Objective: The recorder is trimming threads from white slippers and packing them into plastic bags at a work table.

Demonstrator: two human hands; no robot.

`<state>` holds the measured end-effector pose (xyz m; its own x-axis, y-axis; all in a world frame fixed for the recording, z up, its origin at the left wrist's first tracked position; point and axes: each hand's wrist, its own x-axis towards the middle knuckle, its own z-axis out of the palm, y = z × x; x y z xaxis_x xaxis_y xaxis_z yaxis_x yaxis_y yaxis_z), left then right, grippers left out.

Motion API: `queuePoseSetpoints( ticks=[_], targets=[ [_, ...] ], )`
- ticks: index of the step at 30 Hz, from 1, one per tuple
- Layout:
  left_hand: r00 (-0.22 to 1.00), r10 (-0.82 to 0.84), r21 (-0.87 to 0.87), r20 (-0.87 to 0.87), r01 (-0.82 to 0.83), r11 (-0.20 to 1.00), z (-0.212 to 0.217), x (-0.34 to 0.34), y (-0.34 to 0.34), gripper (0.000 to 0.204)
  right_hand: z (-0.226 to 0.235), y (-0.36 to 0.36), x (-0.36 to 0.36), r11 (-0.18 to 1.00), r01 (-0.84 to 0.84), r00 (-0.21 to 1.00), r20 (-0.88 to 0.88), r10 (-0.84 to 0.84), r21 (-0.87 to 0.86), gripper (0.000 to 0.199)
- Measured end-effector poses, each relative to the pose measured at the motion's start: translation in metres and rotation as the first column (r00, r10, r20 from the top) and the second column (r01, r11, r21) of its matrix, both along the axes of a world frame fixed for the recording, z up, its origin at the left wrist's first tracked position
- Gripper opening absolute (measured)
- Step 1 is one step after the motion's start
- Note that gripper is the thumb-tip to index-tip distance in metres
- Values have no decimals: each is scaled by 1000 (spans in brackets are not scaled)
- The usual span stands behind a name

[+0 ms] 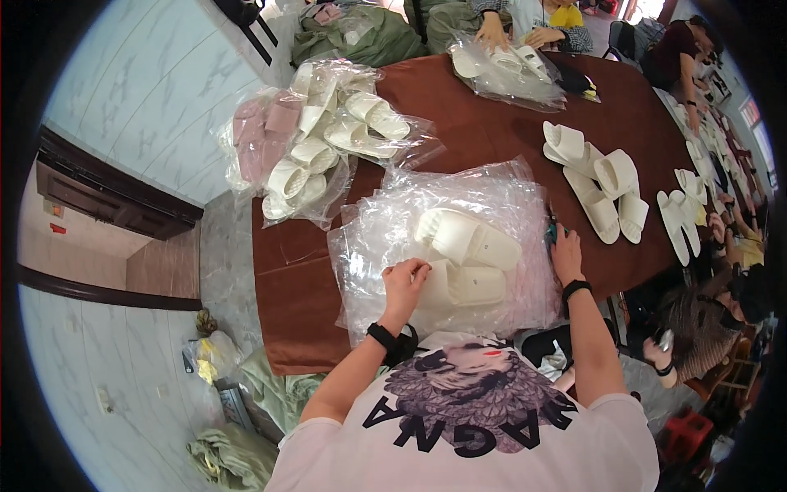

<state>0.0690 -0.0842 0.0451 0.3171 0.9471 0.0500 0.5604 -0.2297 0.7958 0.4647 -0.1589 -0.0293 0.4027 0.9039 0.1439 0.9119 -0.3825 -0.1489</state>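
Observation:
A pair of cream slide slippers (pixel 475 284) lies sole-down on a stack of clear plastic bags (pixel 369 238) in front of me. My left hand (pixel 403 287) is closed in a pinch beside the nearer slipper's strap; whatever its fingertips hold is too small to make out. At the right edge of the bags, my right hand (pixel 566 252) is closed around small green-handled scissors (pixel 552 229), their dark tip pointing away from me. The palm partly hides the tool.
Bagged cream slippers (pixel 352 123) and pink slippers (pixel 266 127) are heaped at the far left of the brown-covered table (pixel 295 328). Loose cream slippers (pixel 602 184) lie on the right. Across the table, another person's hands (pixel 492 33) touch a bagged pair. More people work along the right.

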Motion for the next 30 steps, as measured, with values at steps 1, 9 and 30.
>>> queuePoseSetpoints(
  ticks=[1, 9, 30],
  targets=[
    [997, 2, 62, -73, 2, 998, 4, 2, -1, 13, 1, 5, 3, 1000, 1, 1000, 1, -1, 1, 48],
    [997, 48, 141, -66, -38, 989, -10, -2, -6, 10, 48, -5, 17, 923, 354, -42, -983, 177, 151, 46],
    [993, 40, 110, 110, -52, 993, 11, 7, -6, 10, 176, 9, -189, 727, -686, 707, 205, 677, -32, 58]
  ],
)
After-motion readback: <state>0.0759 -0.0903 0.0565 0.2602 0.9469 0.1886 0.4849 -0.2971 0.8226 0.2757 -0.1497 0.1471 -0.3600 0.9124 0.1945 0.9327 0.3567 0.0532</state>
